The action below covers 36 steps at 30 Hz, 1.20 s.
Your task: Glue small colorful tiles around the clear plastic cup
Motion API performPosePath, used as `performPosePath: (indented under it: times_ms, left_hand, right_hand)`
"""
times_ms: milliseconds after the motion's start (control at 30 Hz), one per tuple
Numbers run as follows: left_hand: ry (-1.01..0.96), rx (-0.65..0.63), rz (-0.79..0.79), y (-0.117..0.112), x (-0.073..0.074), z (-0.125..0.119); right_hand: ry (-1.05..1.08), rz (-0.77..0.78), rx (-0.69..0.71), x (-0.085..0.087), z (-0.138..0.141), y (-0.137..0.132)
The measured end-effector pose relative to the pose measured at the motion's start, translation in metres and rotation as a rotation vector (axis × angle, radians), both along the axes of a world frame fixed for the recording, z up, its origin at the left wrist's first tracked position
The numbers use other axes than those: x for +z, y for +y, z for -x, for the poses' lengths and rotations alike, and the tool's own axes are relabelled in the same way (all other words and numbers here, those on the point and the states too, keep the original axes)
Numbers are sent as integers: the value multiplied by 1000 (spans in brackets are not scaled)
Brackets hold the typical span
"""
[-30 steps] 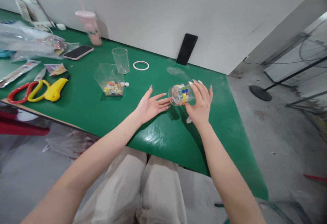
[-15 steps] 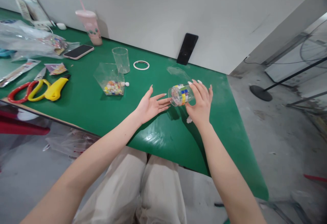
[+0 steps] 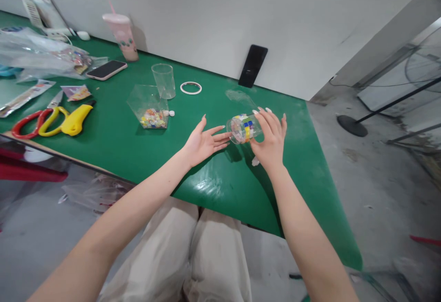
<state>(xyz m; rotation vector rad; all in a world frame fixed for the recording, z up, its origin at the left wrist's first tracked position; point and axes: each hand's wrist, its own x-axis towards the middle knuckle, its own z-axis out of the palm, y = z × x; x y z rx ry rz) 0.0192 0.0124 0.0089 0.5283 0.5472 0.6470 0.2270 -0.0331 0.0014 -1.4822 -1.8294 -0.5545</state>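
My right hand (image 3: pixel 270 134) is wrapped round a clear cup (image 3: pixel 244 128) with small coloured tiles on its side. The cup is tipped on its side above the table, one round end facing left. Beside that end my left hand (image 3: pixel 206 143) is open, palm up, its fingers stretched out; the fingertips touch or nearly touch the cup. To the left sits a clear faceted container (image 3: pixel 144 100) with a heap of coloured tiles (image 3: pixel 153 118) in it. Just behind it stands a second clear cup (image 3: pixel 164 81), and a white ring (image 3: pixel 190 88) lies to the right of that.
On the green table (image 3: pixel 206 182) are red-handled scissors (image 3: pixel 31 125), a yellow-handled tool (image 3: pixel 74 119), a phone (image 3: pixel 106 69), plastic bags (image 3: pixel 37 54) and a pink tumbler (image 3: pixel 122 36). A black phone (image 3: pixel 253 65) leans on the wall. The table's edge runs down the right.
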Motion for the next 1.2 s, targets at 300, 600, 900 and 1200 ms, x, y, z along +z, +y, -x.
performPosePath:
  times_ms: [300,600,900,1200]
  left_hand:
    - [31,15,-58,2,1,3]
    - [201,179,-385,-2,5,0]
    - [107,98,-348,-8,7,-6]
    - [100,148,-332,-14,14,-3]
  right_hand:
    - [223,60,-19,-2,1,3]
    - [1218,783,390,10,11,-6]
    - [1373,1019,567,9,26,-11]
    - [1349,1201,561,3,35,-11]
